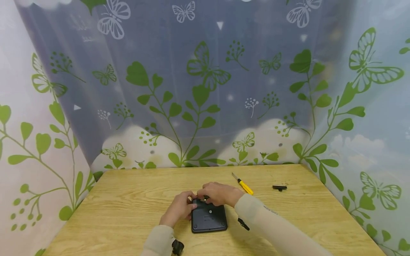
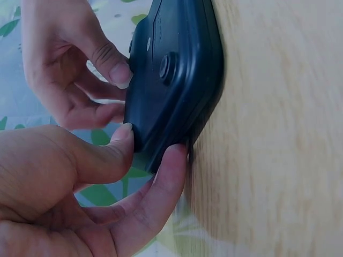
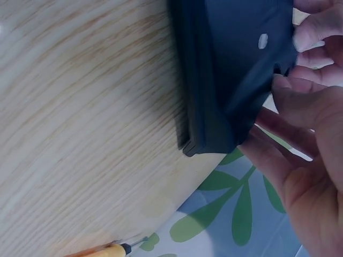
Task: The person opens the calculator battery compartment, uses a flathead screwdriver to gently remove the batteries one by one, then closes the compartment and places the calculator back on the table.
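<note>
A dark, flat, squarish device (image 1: 209, 217) with round feet and a small light spot lies on the wooden table. My left hand (image 1: 180, 209) grips its upper left corner; in the left wrist view the thumb of that hand (image 2: 80, 187) is on the upper face and a finger on the side edge. My right hand (image 1: 221, 194) is over the far edge. In the right wrist view its thumb and fingers (image 3: 316, 144) pinch the device (image 3: 241, 59) at that edge. What lies beneath the right fingers is partly hidden.
A yellow-handled screwdriver (image 1: 245, 187) lies behind my right forearm, its tip pointing away. A small black part (image 1: 279, 187) rests farther right on the wooden table (image 1: 128, 199). Patterned curtains with leaves and butterflies (image 1: 205, 106) stand behind and beside the table.
</note>
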### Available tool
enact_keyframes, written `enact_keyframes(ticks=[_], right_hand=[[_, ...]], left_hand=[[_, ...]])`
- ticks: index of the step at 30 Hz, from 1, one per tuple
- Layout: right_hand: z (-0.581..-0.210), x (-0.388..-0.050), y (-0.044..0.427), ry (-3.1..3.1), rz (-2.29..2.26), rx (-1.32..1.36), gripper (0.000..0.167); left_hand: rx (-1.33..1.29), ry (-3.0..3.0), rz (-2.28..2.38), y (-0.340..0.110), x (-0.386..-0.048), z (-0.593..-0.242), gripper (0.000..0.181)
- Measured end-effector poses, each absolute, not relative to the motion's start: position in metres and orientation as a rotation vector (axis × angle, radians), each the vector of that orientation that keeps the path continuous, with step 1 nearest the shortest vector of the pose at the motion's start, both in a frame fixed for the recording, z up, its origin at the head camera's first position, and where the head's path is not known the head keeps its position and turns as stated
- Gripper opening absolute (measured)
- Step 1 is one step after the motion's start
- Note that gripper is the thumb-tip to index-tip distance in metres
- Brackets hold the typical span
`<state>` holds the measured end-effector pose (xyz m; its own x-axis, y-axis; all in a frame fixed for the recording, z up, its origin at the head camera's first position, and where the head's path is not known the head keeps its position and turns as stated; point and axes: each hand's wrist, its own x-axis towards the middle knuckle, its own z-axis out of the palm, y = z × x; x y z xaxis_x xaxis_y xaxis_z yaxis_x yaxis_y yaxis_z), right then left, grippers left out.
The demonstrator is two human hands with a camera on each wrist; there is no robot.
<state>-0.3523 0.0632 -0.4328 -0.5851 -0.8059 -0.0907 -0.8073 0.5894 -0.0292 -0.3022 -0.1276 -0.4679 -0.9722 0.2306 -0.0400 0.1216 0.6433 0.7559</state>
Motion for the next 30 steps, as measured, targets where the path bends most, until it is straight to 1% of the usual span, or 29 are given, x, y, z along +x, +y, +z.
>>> enact_keyframes(ticks=[4, 9, 12, 22, 30], right_hand=[[-0.4334, -0.3527, 0.0647, 2.719, 0.018, -1.384, 0.011], [-0.4352, -0.3524, 0.0655, 2.712, 0.003, -1.477, 0.02], [-0.4359, -0.3521, 0.0658, 2.707, -0.007, -1.497, 0.023], [-0.4358, -0.3542, 0.0663, 2.688, -0.089, -1.482, 0.021], [-0.4368, -0.3559, 0.0651, 2.69, -0.068, -1.468, 0.022]], left_hand=[[0.281, 2.724, 1.237, -0.1282, -0.3022, -0.4676, 0.022], [0.29, 2.725, 1.229, -0.1279, -0.3022, -0.4674, 0.019], [0.297, 2.732, 1.225, -0.1276, -0.3017, -0.4673, 0.018], [0.29, 2.719, 1.238, -0.1274, -0.3016, -0.4676, 0.019], [0.281, 2.728, 1.231, -0.1276, -0.3022, -0.4683, 0.019]])
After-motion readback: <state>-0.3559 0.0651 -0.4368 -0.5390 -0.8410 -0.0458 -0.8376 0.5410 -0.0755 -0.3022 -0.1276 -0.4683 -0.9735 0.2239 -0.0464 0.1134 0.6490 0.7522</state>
